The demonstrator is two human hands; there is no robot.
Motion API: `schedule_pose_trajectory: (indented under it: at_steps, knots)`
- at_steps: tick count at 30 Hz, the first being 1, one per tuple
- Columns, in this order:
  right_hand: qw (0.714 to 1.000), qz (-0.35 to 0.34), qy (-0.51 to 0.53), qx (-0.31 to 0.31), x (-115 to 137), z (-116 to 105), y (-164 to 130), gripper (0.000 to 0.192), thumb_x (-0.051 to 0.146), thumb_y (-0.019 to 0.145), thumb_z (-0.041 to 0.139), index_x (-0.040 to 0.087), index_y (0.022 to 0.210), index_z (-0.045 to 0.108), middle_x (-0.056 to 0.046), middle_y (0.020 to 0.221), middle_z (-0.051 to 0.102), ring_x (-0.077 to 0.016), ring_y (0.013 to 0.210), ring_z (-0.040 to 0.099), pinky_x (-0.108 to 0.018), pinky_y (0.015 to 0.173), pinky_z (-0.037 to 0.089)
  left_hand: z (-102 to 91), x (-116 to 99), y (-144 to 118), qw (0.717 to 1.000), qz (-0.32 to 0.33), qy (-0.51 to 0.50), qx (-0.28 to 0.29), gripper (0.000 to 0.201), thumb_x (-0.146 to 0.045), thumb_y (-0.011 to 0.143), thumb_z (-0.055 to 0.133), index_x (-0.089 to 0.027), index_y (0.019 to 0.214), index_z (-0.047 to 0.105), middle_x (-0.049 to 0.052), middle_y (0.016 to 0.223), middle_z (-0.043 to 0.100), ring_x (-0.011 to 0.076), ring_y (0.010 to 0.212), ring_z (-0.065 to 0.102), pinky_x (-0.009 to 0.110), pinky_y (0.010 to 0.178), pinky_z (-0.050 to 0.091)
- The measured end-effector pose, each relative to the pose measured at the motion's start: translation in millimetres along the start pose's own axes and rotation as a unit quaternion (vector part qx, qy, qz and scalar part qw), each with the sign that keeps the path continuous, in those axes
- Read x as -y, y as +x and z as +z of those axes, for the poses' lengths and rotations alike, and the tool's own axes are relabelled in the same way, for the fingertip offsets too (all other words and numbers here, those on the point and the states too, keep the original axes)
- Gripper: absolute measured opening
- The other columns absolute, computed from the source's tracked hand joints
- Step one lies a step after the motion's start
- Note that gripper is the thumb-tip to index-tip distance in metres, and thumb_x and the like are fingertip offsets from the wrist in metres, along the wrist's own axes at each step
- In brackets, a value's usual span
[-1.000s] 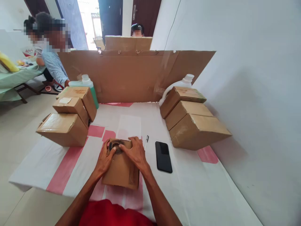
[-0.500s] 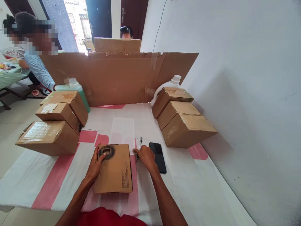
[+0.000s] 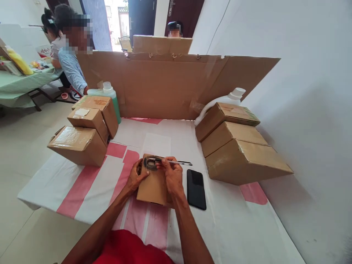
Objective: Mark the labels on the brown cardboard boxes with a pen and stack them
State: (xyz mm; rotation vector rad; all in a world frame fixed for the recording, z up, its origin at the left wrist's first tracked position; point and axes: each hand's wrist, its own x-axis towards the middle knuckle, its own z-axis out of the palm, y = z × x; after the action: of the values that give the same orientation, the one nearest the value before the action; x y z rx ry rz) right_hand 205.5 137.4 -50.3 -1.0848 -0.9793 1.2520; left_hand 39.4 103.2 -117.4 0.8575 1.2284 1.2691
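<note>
A small brown cardboard box [image 3: 151,187] lies on the table in front of me. On its top, near the far left corner, is a dark scribbled-looking ring [image 3: 150,163] around an oval; whether the oval is a hole I cannot tell. My left hand [image 3: 136,176] grips the box's left side, thumb on top and fingers down the side. Over the box's right part, my right hand [image 3: 172,175] is closed around a pen [image 3: 181,162]. The pen lies nearly level, its left end at the ring. My right hand hides part of the box.
A black phone [image 3: 196,189] lies right of the box. Stacked cartons stand left [image 3: 79,143] and right [image 3: 233,146], with a green jug [image 3: 114,102] and a white jug [image 3: 220,101] behind. A cardboard panel [image 3: 165,88] crosses the back. People sit beyond; a wall [image 3: 310,121] borders the right.
My right hand has picked the pen up from the table and brought it left over the box, to the ring. My left thumb has moved off the ring. The view has shifted left.
</note>
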Motion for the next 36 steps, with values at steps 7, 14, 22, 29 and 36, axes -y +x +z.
schedule_pose_trajectory:
  at_steps: [7, 14, 22, 29, 36]
  knots:
    - [0.998, -0.008, -0.065, 0.023, -19, 15, -7, 0.026, 0.045, 0.082, 0.076, 0.021, 0.080, 0.066, 0.001, 0.066, 0.068, -0.0142, 0.058, 0.059, -0.027, 0.061, 0.048, -2.1, 15, 0, 0.999, 0.040, 0.014, -0.025, 0.083, -0.040, 0.067, 0.087, -0.020, 0.141, 0.055, 0.015, 0.144, 0.058, 0.0345, 0.133, 0.056, 0.046, 0.110, 0.046]
    - [0.995, -0.015, -0.101, 0.019, -17, 15, -11, 0.022, 0.042, 0.083, 0.071, 0.022, 0.079, 0.063, 0.001, 0.066, 0.068, -0.0154, 0.059, 0.061, -0.027, 0.061, 0.049, -4.3, 18, 1, 0.998, 0.049, 0.030, -0.023, 0.084, -0.039, 0.069, 0.085, -0.019, 0.143, 0.053, 0.015, 0.147, 0.055, 0.0346, 0.133, 0.055, 0.047, 0.112, 0.045]
    - [0.988, -0.017, -0.147, -0.051, -10, -7, -12, 0.024, 0.040, 0.088, 0.061, 0.023, 0.074, 0.053, 0.005, 0.060, 0.063, -0.0098, 0.043, 0.050, -0.023, 0.047, 0.040, -3.3, 10, -2, 0.999, 0.044, 0.030, -0.002, 0.086, -0.045, 0.073, 0.082, -0.016, 0.147, 0.047, 0.018, 0.145, 0.057, 0.0327, 0.130, 0.058, 0.045, 0.108, 0.048]
    - [0.965, -0.001, -0.240, -0.104, 5, -41, 56, 0.033, 0.055, 0.093, 0.052, 0.022, 0.091, 0.053, -0.004, 0.080, 0.072, -0.0158, 0.060, 0.064, -0.025, 0.051, 0.046, -1.2, -2, -4, 0.998, 0.041, 0.038, 0.018, 0.088, -0.051, 0.073, 0.081, -0.017, 0.146, 0.046, 0.018, 0.143, 0.057, 0.0334, 0.129, 0.059, 0.044, 0.106, 0.049]
    - [0.872, 0.091, -0.471, -0.094, 4, -77, 71, 0.024, 0.039, 0.096, 0.066, 0.015, 0.100, 0.067, -0.006, 0.102, 0.071, -0.0200, 0.092, 0.068, -0.041, 0.087, 0.055, -1.2, -16, -9, 0.997, 0.044, 0.060, 0.021, 0.084, -0.059, 0.073, 0.079, -0.020, 0.142, 0.051, 0.017, 0.144, 0.058, 0.0369, 0.133, 0.055, 0.047, 0.110, 0.047]
